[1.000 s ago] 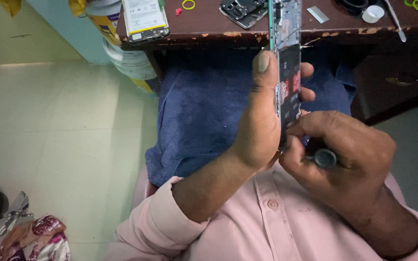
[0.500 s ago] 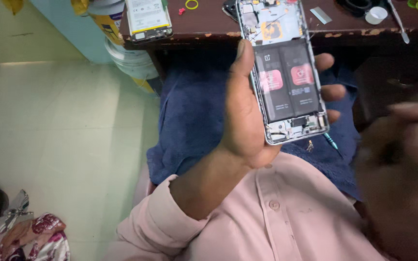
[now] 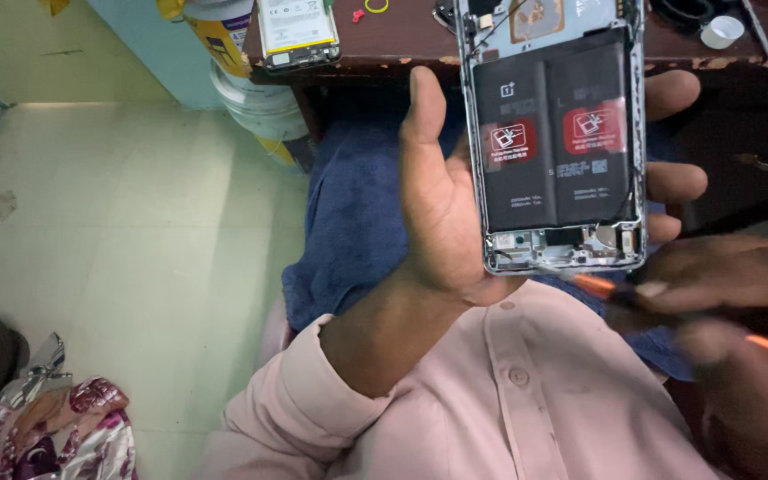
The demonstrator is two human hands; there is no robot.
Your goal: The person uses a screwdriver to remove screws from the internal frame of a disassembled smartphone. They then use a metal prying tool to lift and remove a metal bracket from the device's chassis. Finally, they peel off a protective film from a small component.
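My left hand holds an opened phone upright, thumb along its left edge and fingers wrapped behind the right edge. The phone's back is off, so two black battery cells with red labels and the small parts at its lower end show. Blurred at the lower right, my right hand grips a thin orange tool. The tool's tip is at the phone's bottom edge.
A dark wooden table runs along the top, with a second phone, a white cap and small tools on it. A blue cloth covers my lap. Stacked buckets stand on the tiled floor; patterned fabric lies bottom left.
The phone turned from edge-on to open side facing me and came closer. My right hand swung out to the right and came back with an orange tool at the phone's bottom edge.
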